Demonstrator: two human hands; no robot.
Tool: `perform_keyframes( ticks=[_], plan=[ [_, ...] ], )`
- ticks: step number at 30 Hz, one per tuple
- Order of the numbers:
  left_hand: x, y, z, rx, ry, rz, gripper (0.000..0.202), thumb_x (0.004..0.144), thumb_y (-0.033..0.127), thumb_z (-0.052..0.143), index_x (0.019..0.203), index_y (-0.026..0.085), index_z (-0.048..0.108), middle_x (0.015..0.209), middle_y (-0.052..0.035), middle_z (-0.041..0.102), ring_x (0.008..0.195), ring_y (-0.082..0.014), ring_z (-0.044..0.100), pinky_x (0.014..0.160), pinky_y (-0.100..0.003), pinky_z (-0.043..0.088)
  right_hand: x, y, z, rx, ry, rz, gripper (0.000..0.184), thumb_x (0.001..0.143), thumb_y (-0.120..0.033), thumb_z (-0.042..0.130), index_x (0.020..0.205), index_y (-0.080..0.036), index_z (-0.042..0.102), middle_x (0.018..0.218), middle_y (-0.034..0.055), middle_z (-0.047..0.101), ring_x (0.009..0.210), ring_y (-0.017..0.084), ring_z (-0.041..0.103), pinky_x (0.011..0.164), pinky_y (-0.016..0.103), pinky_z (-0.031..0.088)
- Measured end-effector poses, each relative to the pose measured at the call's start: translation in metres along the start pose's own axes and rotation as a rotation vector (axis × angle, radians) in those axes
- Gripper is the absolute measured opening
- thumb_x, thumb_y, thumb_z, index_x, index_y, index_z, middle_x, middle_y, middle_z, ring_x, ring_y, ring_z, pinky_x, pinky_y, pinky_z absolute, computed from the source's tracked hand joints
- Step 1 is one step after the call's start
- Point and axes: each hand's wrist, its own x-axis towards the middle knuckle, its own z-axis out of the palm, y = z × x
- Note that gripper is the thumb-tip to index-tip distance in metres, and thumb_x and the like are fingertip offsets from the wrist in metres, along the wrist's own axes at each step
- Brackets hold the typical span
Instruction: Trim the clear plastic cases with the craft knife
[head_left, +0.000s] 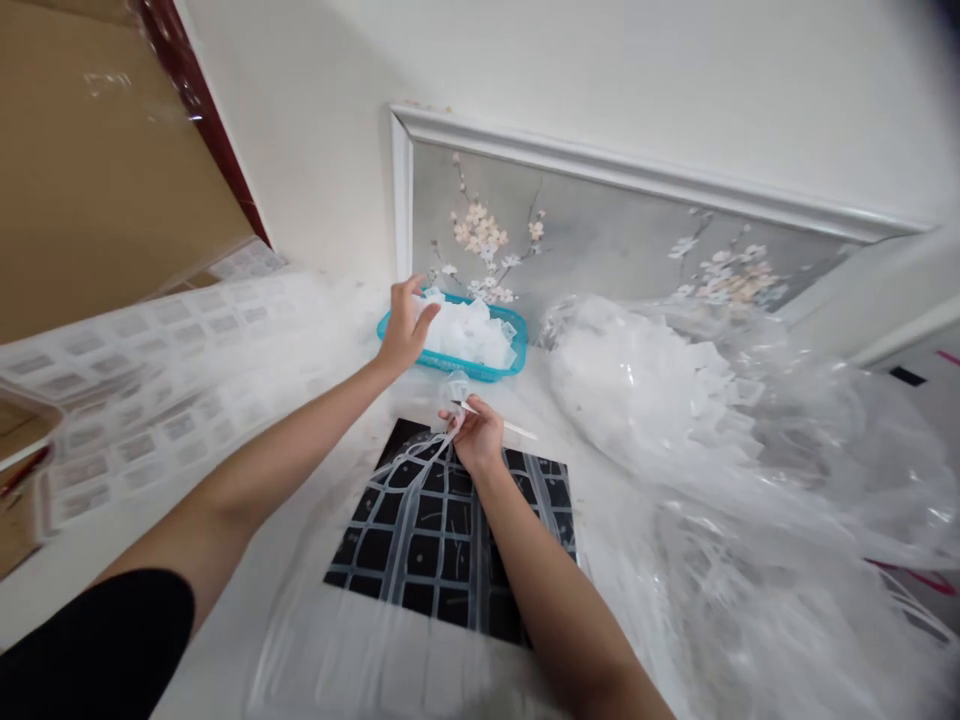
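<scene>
My left hand (pixel 405 325) reaches out over the near left rim of a turquoise plastic basket (pixel 480 371), fingers spread and empty, touching the rim. The basket holds a heap of small clear plastic pieces (pixel 469 335). My right hand (pixel 476 432) is closed on a strip of clear plastic frame (pixel 420 470) and a small clear piece, just in front of the basket. The strip trails down onto a black mat (pixel 442 545) that lies under a clear gridded plastic sheet.
A big pile of crumpled clear plastic film (pixel 720 430) fills the right side. Sheets of moulded plastic with rows of cells (pixel 165 400) lie at the left. Behind stand a white wall, a framed flower painting (pixel 600 240) and a brown cardboard panel (pixel 97 170).
</scene>
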Motion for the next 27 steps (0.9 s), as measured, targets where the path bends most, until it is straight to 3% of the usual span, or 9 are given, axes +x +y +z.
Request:
perform_keyframes(
  ticks=[4, 7, 10, 13, 16, 19, 22, 24, 27],
  plan=[
    [0.042, -0.017, 0.016, 0.364, -0.345, -0.248, 0.061, 0.096, 0.059, 0.030, 0.121, 0.009, 0.055, 0.120, -0.0208, 0.056, 0.119, -0.0300, 0.047, 0.103, -0.046, 0.030, 0.001, 0.000, 0.000, 0.040, -0.028, 0.005, 0.023, 0.065, -0.033, 0.064, 0.070, -0.023, 0.044, 0.045, -0.0030, 0.053, 0.057, 0.024, 0.067, 0.040, 0.024, 0.041],
    [0.041, -0.012, 0.007, 0.399, -0.324, -0.172, 0.060, 0.098, 0.056, 0.026, 0.124, 0.010, 0.056, 0.127, -0.0196, 0.056, 0.125, -0.0291, 0.043, 0.109, -0.048, 0.023, 0.003, 0.000, 0.000, 0.043, -0.039, 0.002, 0.023, 0.064, -0.032, 0.064, 0.071, -0.023, 0.045, 0.045, -0.0034, 0.054, 0.057, 0.023, 0.067, 0.040, 0.023, 0.040],
    [0.013, 0.004, -0.018, 0.205, -0.321, 0.046, 0.062, 0.097, 0.058, 0.026, 0.132, 0.014, 0.051, 0.137, -0.0156, 0.050, 0.132, -0.0263, 0.039, 0.116, -0.045, 0.015, 0.004, 0.002, -0.001, 0.048, -0.054, -0.005, 0.023, 0.064, -0.032, 0.064, 0.071, -0.023, 0.044, 0.046, -0.0044, 0.053, 0.054, 0.022, 0.066, 0.040, 0.023, 0.039],
    [-0.035, 0.021, -0.053, -0.036, -0.594, 0.074, 0.072, 0.092, 0.065, 0.032, 0.143, 0.015, 0.039, 0.145, -0.0166, 0.041, 0.136, -0.0283, 0.035, 0.116, -0.043, 0.022, 0.001, 0.003, 0.001, 0.023, -0.066, -0.050, 0.024, 0.066, -0.033, 0.063, 0.067, -0.023, 0.042, 0.043, -0.0060, 0.049, 0.043, 0.017, 0.058, 0.038, 0.022, 0.036],
    [-0.088, 0.034, -0.088, -0.130, -0.842, -0.002, 0.085, 0.086, 0.071, 0.040, 0.151, 0.019, 0.024, 0.153, -0.0165, 0.028, 0.142, -0.0328, 0.026, 0.118, -0.046, 0.019, -0.006, -0.009, 0.010, -0.084, -0.103, -0.108, 0.026, 0.068, -0.035, 0.060, 0.062, -0.023, 0.038, 0.036, -0.0093, 0.035, 0.029, 0.010, 0.036, 0.033, 0.021, 0.025],
    [-0.129, 0.041, -0.118, -0.186, -0.965, -0.083, 0.105, 0.074, 0.079, 0.050, 0.154, 0.022, 0.011, 0.158, -0.0160, 0.015, 0.144, -0.0365, 0.018, 0.119, -0.049, 0.017, -0.025, -0.045, 0.027, -0.244, -0.172, -0.183, 0.028, 0.070, -0.034, 0.060, 0.059, -0.023, 0.037, 0.035, -0.0116, 0.026, 0.028, 0.006, 0.021, 0.033, 0.021, 0.019],
    [-0.155, 0.050, -0.137, -0.142, -1.140, -0.062, 0.132, 0.056, 0.079, 0.068, 0.154, 0.027, -0.003, 0.161, -0.0143, 0.005, 0.145, -0.0386, 0.013, 0.119, -0.050, 0.017, -0.066, -0.101, 0.042, -0.518, -0.261, -0.306, 0.025, 0.073, -0.029, 0.064, 0.059, -0.021, 0.045, 0.037, -0.0097, 0.035, 0.029, 0.005, 0.029, 0.033, 0.020, 0.020],
    [-0.166, 0.059, -0.141, -0.081, -1.270, 0.014, 0.139, 0.051, 0.077, 0.073, 0.154, 0.029, -0.007, 0.161, -0.0132, 0.000, 0.146, -0.0396, 0.009, 0.119, -0.052, 0.015, -0.105, -0.140, 0.046, -0.650, -0.261, -0.379, 0.024, 0.076, -0.029, 0.063, 0.060, -0.021, 0.049, 0.035, -0.0094, 0.037, 0.028, 0.006, 0.031, 0.034, 0.019, 0.019],
    [-0.178, 0.074, -0.134, -0.026, -1.358, 0.163, 0.134, 0.055, 0.077, 0.071, 0.154, 0.027, -0.005, 0.161, -0.0130, -0.001, 0.146, -0.0399, 0.003, 0.119, -0.054, 0.006, -0.166, -0.185, 0.040, -0.875, -0.218, -0.337, 0.027, 0.078, -0.033, 0.064, 0.059, -0.020, 0.050, 0.035, -0.0075, 0.040, 0.030, 0.008, 0.038, 0.037, 0.021, 0.026]
  ],
)
